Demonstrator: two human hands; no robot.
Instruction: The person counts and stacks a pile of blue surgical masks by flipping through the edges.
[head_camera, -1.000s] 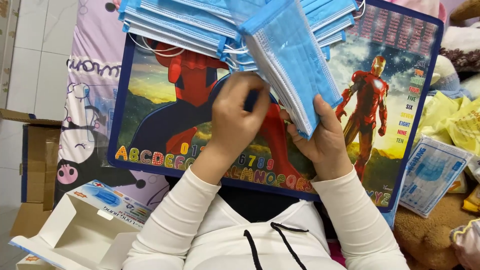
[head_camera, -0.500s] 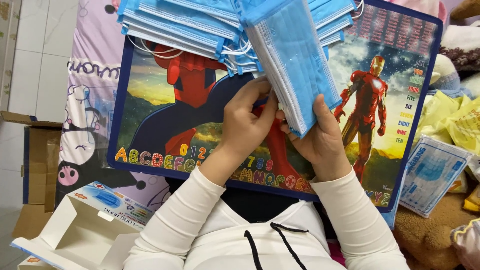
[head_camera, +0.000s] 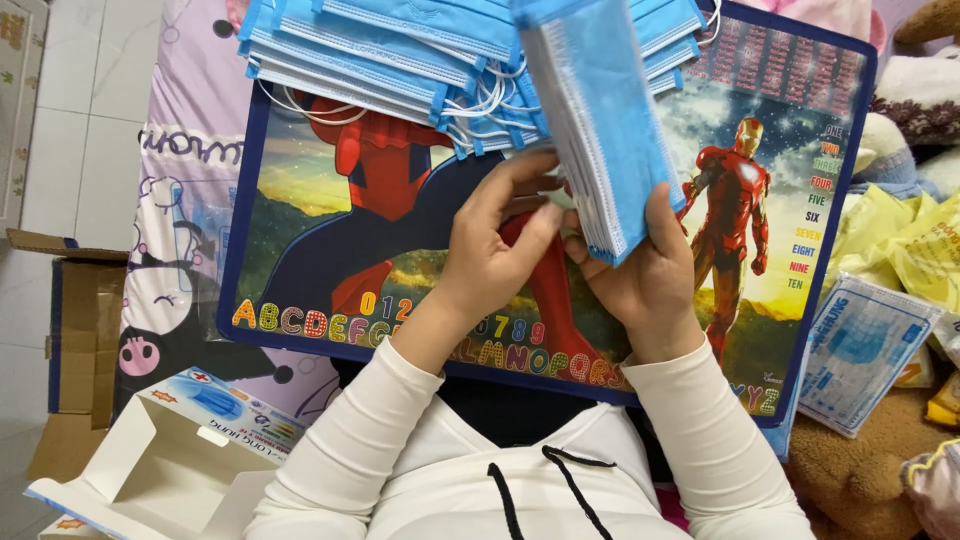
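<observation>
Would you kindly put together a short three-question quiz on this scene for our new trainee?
1. True or false: the right hand grips a stack of blue face masks.
2. Where does the open white carton lie? A) lower left B) upper right C) on the lap board
3. Fill in: the left hand has its fingertips at the stack's lower ____.

Key
1. True
2. A
3. edge
</observation>
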